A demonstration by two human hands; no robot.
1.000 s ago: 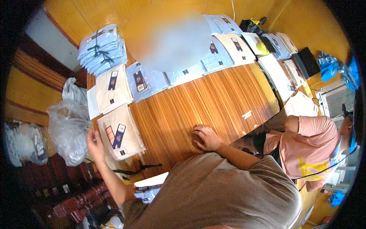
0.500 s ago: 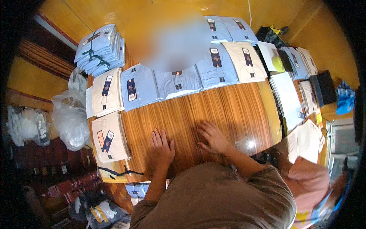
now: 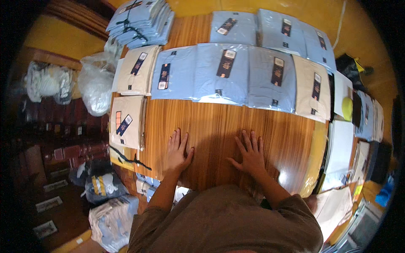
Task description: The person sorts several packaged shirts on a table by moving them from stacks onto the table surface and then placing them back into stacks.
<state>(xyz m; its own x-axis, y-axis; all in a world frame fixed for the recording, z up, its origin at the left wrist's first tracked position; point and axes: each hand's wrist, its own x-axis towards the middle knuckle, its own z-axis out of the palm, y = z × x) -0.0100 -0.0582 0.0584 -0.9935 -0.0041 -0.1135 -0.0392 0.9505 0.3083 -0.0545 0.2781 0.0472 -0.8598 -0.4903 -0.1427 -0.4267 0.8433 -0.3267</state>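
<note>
My left hand [image 3: 179, 154] lies palm down on the striped wooden table [image 3: 211, 143], its fingers stretched out and the thumb apart. Flat on the same wood, my right hand [image 3: 250, 155] has its fingers spread. Neither holds anything. Nearest to my left hand is a cream folded garment [image 3: 128, 122] in clear plastic with dark tags. Beyond both hands runs a row of bagged folded garments: a cream one [image 3: 141, 78] at the left, light blue ones [image 3: 209, 78] in the middle, and another cream one [image 3: 306, 90] at the right.
A tied stack of blue garments [image 3: 145, 27] stands at the far left, more blue packs [image 3: 270, 33] at the back. A dark cord [image 3: 130, 160] lies at the table's left corner. White sheets [image 3: 341, 139] line the right side. Clear plastic bags [image 3: 95, 86] hang at left.
The view has shifted, so the table sits differently. My right hand has straightened, its fingers now pointing away from me and spread wider. The person in pink at the right is no longer visible.
</note>
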